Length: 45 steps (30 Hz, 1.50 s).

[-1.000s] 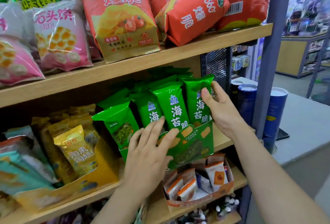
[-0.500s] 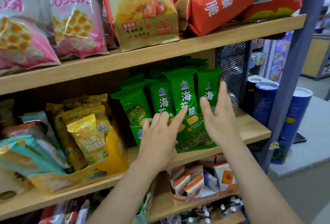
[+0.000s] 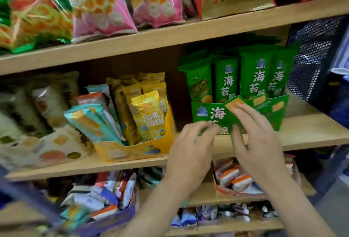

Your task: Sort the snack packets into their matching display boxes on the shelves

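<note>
Holding nothing in the left hand, fingers loosely curled by the green seaweed display box; laying the right hand straight-fingered on its front panel (both blurred). Standing on the middle shelf, green seaweed packets upright inside, near a yellow display box.

The left hand and right hand are bare, as are the left forearm and right forearm.

Two hands, four front green packets, two pink bags
</note>
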Motion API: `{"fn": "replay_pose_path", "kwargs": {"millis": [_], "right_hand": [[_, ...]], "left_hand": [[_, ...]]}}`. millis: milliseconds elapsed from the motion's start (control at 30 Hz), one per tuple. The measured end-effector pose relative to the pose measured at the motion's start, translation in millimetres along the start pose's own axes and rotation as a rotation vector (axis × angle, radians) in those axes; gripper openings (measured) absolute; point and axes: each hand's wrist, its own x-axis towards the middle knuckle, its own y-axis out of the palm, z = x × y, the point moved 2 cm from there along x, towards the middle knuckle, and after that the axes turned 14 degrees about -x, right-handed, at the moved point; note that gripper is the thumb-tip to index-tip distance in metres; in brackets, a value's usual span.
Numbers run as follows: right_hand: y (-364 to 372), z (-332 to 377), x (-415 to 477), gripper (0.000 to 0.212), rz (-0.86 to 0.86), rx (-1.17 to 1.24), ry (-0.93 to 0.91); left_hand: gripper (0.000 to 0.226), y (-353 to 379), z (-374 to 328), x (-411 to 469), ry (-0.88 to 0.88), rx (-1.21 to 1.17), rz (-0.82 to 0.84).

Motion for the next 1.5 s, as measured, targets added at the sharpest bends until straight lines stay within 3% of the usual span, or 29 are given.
{"fn": "replay_pose_path", "kwargs": {"millis": [167, 367, 467, 533, 700, 800, 900, 1000, 1133, 1200, 1267, 1333, 1500], "right_hand": [[14, 51, -23, 0.035, 0.136, 0.162, -0.054], [35, 124, -27, 0.032, 0.086, 0.146, -0.238], [53, 163, -28, 0.036, 0.193, 0.101, -0.294], [60, 185, -24, 0.041, 0.267, 0.12, -0.229], [75, 226, 0, 0.062, 0.435, 0.333, 0.041], [90, 241, 10, 0.06, 0.42, 0.481, 0.092], [96, 242, 10, 0.058, 0.386, 0.489, 0.145], [95, 231, 14, 0.053, 0.411, 0.571, 0.19], [90, 225, 23, 0.04, 0.459, 0.588, 0.172], [90, 228, 23, 0.037, 0.452, 0.599, 0.173], [89, 232, 22, 0.035, 0.392, 0.719, 0.228], [84, 234, 23, 0.036, 0.275, 0.914, 0.31], [54, 240, 34, 0.036, -0.098, 1.145, 0.367]], "left_hand": [[0.031, -60, 42, -76, -0.156, 0.057, -0.008], [0.028, -130, 78, -108, -0.285, 0.135, -0.23], [0.033, -161, 95, -106, -0.306, 0.123, -0.36], [0.046, -182, 105, -96, -0.344, 0.013, -0.417], [0.096, -216, 126, -50, -0.554, -0.304, -0.259], [0.083, -218, 140, -35, -0.673, -0.519, -0.121], [0.05, -212, 146, -36, -0.613, -0.467, -0.074], [0.034, -209, 139, -37, -0.51, -0.413, -0.03], [0.026, -215, 141, -29, -0.533, -0.468, 0.183], [0.032, -220, 149, -26, -0.603, -0.565, 0.208], [0.048, -225, 155, -27, -0.629, -0.663, 0.13], [0.05, -231, 154, -29, -0.573, -0.744, 0.013], [0.049, -250, 133, -44, -0.193, -0.788, -0.343]]}}
